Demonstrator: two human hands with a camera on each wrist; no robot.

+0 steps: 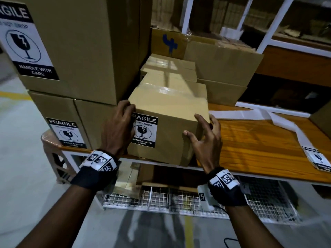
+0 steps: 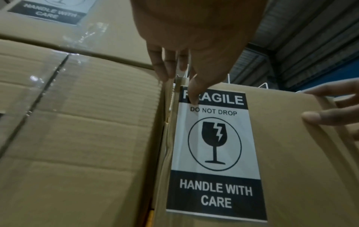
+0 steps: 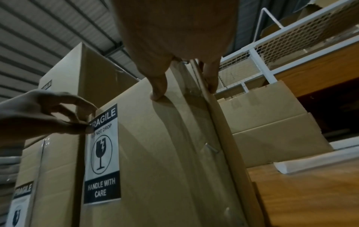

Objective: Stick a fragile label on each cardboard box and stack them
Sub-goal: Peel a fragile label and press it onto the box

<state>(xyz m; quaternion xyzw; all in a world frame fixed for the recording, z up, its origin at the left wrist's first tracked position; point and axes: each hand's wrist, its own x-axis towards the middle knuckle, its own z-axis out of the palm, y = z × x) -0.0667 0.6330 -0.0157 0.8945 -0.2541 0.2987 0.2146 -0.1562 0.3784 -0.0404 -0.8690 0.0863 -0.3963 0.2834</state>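
Observation:
A small taped cardboard box (image 1: 170, 111) sits at the front edge of the wooden table (image 1: 259, 149), overhanging it a little. A black-and-white fragile label (image 1: 144, 130) is stuck on its front face. My left hand (image 1: 125, 120) grips the box's left front corner, thumb on the label's top (image 2: 192, 98) and fingers round the side. My right hand (image 1: 198, 129) holds the right front corner, thumb on the front face (image 3: 158, 93) and fingers (image 3: 211, 83) over the side edge. Similar boxes without visible labels (image 1: 170, 74) stand behind it.
Touching the box's left side is a stack of bigger labelled boxes (image 1: 80, 42), the lower one (image 1: 59, 113) over a plastic stool (image 1: 52, 140). A strip of labels (image 1: 317, 158) and white backing paper (image 1: 268, 119) lie on the table to the right. Open cartons (image 1: 223, 59) stand behind.

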